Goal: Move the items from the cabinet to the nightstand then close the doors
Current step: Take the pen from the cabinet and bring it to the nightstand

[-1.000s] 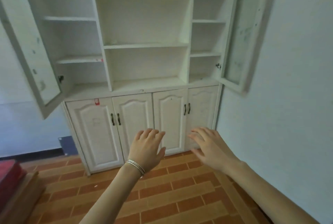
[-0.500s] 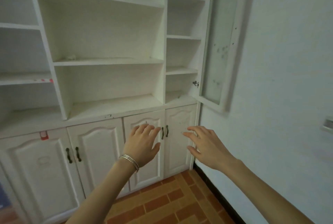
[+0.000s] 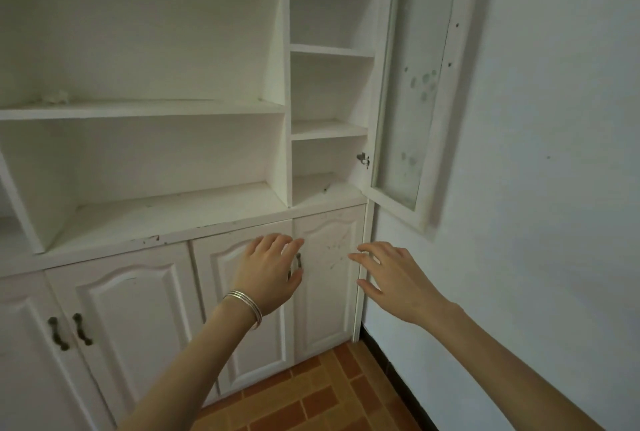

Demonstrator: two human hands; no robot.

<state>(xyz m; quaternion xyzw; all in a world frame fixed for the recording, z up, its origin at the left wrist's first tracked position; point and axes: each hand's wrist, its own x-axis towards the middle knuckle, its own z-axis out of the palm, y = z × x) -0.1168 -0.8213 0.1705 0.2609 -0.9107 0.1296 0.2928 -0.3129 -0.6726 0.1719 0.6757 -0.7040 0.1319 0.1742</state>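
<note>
Two hands held out toward a white cabinet [image 3: 285,84], its glass door [image 3: 405,91] standing open at right.
The left hand [image 3: 268,271] and right hand [image 3: 393,280] hover apart, fingers spread and empty, before the closed lower doors [image 3: 131,312].

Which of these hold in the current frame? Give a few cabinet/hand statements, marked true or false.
1. The upper-right glass door stands open. True.
2. One hand grips a bottle. False: the left hand holds nothing, its fingers spread in front of the lower doors. The right hand holds nothing either.
3. The lower doors in view are all shut. True.
4. The right wrist wears a bracelet. False: the bracelet is on the left wrist.
5. Books fill the shelves. False: no books show. Only a small pale scrap lies on one shelf.
</note>
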